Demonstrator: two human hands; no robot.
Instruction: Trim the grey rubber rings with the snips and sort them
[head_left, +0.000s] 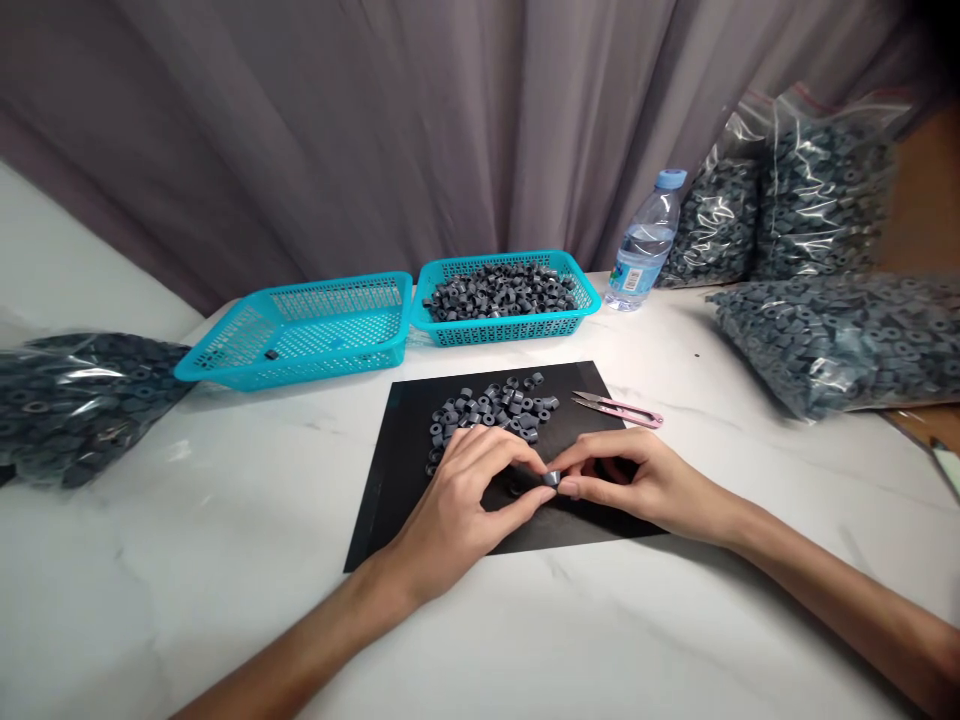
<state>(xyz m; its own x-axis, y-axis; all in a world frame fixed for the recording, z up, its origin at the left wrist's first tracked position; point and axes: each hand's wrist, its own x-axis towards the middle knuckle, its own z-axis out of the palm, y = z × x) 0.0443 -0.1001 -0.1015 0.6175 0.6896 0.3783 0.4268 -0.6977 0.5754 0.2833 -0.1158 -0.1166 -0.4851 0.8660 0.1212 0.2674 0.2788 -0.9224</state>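
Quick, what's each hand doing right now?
Left hand: closed, fingertips pinching a small gray piece.
Right hand: closed, fingertips on the same gray piece.

Two hands [459, 490] [646, 478], two baskets [337, 332] [502, 331], four bags [82, 400] [709, 225] [825, 200] [847, 340], one bottle [642, 250], one snipper [626, 410], one mat [381, 480], one bench [600, 640]. One held ring [552, 479], one in the left basket, the rest too many to count.
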